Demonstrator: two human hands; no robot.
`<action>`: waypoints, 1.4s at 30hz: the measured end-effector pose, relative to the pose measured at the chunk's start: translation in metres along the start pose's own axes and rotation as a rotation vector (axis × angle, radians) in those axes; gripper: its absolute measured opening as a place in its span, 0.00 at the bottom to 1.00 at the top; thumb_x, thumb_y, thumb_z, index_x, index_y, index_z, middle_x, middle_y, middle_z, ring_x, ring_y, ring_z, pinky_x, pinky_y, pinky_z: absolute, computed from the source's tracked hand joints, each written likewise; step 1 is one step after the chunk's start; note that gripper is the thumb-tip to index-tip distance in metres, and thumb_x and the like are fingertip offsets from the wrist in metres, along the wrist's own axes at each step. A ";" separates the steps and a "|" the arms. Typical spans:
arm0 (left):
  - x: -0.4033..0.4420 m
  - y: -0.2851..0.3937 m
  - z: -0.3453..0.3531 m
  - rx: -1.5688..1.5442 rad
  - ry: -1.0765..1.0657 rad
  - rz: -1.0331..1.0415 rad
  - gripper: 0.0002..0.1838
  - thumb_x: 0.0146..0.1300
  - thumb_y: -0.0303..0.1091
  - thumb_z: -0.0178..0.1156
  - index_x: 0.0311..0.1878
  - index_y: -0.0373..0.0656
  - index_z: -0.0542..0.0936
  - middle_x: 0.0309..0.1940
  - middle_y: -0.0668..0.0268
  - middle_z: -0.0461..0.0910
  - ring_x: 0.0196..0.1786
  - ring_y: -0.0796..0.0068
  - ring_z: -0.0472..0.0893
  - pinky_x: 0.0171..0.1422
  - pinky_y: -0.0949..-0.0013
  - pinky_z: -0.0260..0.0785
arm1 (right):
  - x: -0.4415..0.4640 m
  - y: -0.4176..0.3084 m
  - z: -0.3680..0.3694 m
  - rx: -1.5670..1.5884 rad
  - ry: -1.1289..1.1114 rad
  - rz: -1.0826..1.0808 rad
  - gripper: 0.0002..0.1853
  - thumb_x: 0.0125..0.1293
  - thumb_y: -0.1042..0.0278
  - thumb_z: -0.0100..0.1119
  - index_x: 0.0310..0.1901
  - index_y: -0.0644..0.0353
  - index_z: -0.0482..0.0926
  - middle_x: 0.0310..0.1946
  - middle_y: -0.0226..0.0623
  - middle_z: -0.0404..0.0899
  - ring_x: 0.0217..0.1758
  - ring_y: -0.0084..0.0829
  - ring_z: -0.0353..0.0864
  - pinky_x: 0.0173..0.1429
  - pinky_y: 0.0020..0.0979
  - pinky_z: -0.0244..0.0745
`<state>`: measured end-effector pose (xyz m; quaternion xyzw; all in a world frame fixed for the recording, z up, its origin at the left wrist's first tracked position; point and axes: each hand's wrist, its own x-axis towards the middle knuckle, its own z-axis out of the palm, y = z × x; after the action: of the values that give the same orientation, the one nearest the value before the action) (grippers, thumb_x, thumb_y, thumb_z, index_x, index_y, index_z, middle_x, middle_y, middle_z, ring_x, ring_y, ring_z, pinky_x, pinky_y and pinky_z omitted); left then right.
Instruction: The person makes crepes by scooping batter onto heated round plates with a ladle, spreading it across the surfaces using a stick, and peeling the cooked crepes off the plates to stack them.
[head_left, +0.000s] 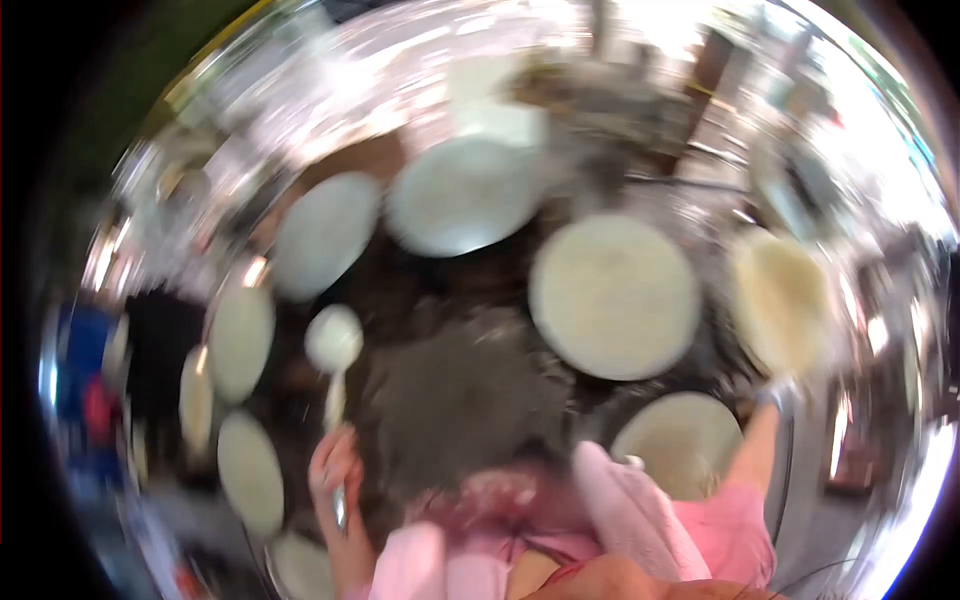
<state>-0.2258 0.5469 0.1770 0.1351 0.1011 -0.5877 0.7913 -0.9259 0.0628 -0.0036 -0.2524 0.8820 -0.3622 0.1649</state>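
Observation:
My left hand (336, 465) is closed around the handle of a white ladle (334, 340), whose round bowl points away from me over the dark surface. At the right, my right hand (783, 392) is smeared by motion beside the lower edge of a yellowish round sheet (782, 303), which looks raised and tilted. Whether its fingers grip that sheet cannot be made out. Left of it lies a large pale round disc (614, 297). Nearer my right forearm is another round disc (680, 442) with a brownish middle.
Two whitish round discs, one at the upper middle (465, 196) and one left of it (327, 236), stand beyond the dark surface (460, 400). Smaller pale discs line the left side, among them one (250, 474) near my left arm. A brown post (705, 95) rises behind.

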 end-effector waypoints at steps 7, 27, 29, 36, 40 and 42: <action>-0.137 0.028 -0.054 0.022 0.147 0.362 0.16 0.79 0.36 0.41 0.53 0.29 0.68 0.20 0.76 0.63 0.12 0.88 0.63 0.20 0.77 0.52 | -0.312 0.004 0.057 0.148 -0.383 -1.004 0.32 0.72 0.63 0.59 0.72 0.68 0.62 0.70 0.54 0.67 0.70 0.38 0.71 0.72 0.34 0.65; -0.543 0.231 -0.513 1.920 1.813 -0.017 0.16 0.70 0.40 0.54 0.32 0.42 0.85 0.33 0.56 0.84 0.37 0.53 0.84 0.45 0.54 0.76 | -0.909 0.179 -0.081 -0.546 -1.739 -1.179 0.34 0.65 0.86 0.57 0.73 0.55 0.67 0.56 0.24 0.78 0.44 0.18 0.73 0.54 0.20 0.71; -0.548 0.248 -0.537 1.889 1.731 -0.052 0.17 0.71 0.41 0.53 0.31 0.41 0.85 0.33 0.56 0.84 0.37 0.53 0.84 0.44 0.53 0.76 | -0.894 0.192 -0.062 -0.590 -1.764 -1.157 0.33 0.65 0.86 0.58 0.72 0.57 0.67 0.57 0.25 0.78 0.45 0.18 0.74 0.55 0.21 0.72; -0.533 0.126 -0.581 0.659 1.143 0.380 0.22 0.73 0.51 0.53 0.32 0.41 0.77 0.18 0.67 0.72 0.19 0.71 0.70 0.24 0.65 0.63 | -0.933 0.206 -0.083 -0.727 -1.950 -1.494 0.35 0.59 0.71 0.71 0.69 0.50 0.71 0.61 0.31 0.80 0.61 0.26 0.80 0.64 0.27 0.74; -0.498 0.050 -0.533 -0.210 0.842 0.572 0.26 0.71 0.58 0.56 0.36 0.40 0.74 0.14 0.77 0.59 0.14 0.83 0.56 0.20 0.74 0.49 | -0.946 0.228 -0.092 -1.389 -1.992 -1.613 0.31 0.68 0.45 0.55 0.72 0.37 0.67 0.48 0.51 0.82 0.50 0.47 0.83 0.55 0.40 0.75; -0.477 0.031 -0.504 -0.350 0.669 0.753 0.26 0.70 0.58 0.56 0.37 0.40 0.74 0.14 0.80 0.57 0.14 0.84 0.55 0.21 0.74 0.51 | -0.932 0.256 -0.082 -1.632 -1.995 -1.479 0.29 0.71 0.45 0.51 0.72 0.38 0.66 0.45 0.53 0.82 0.48 0.46 0.84 0.54 0.40 0.75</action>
<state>-0.3349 1.1539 -0.1437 0.2080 0.3888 -0.1622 0.8828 -0.2853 0.7912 -0.0314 -0.7914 0.0374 0.5389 0.2862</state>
